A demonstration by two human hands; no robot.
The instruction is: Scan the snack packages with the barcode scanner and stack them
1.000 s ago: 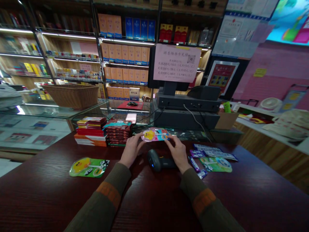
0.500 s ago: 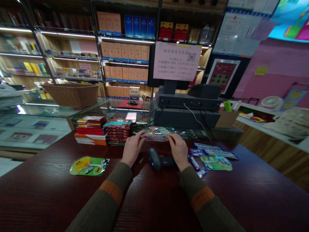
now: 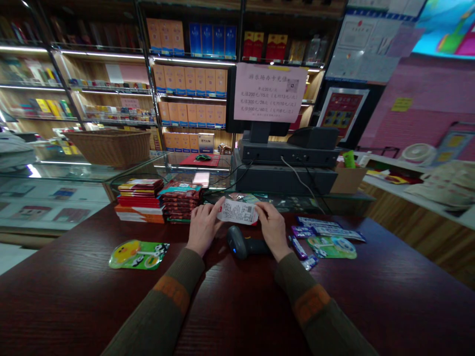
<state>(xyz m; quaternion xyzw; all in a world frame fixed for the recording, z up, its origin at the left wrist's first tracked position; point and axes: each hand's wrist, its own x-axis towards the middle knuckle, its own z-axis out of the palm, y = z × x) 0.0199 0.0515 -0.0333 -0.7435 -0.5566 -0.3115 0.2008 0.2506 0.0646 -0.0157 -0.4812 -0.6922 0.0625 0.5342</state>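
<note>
Between them, my left hand (image 3: 204, 226) and my right hand (image 3: 273, 228) pinch the two ends of a small flat packet (image 3: 237, 211). Its pale side, with printed text and a barcode, faces me; what it contains does not show. Just below, a black barcode scanner (image 3: 241, 243) with a small blue light lies on the dark wooden counter (image 3: 230, 311), its handle partly behind my right hand. Purple-and-white wrapped bars (image 3: 299, 247) and a green blister pack (image 3: 332, 246) lie to the right of that hand. A yellow-and-green lollipop-shaped pack (image 3: 139, 254) rests at the left.
Stacked red and orange packets (image 3: 140, 200) stand at the counter's back left beside a pile of brown-red bags (image 3: 181, 201). Behind are a till (image 3: 285, 178) with loose cables, a screen bearing a pink notice (image 3: 267, 94), and a wicker basket (image 3: 111, 148) on a glass case.
The packet has been tilted in my fingers, so its printed back with the barcode now faces me more fully. Both hands stay in nearly the same place.
</note>
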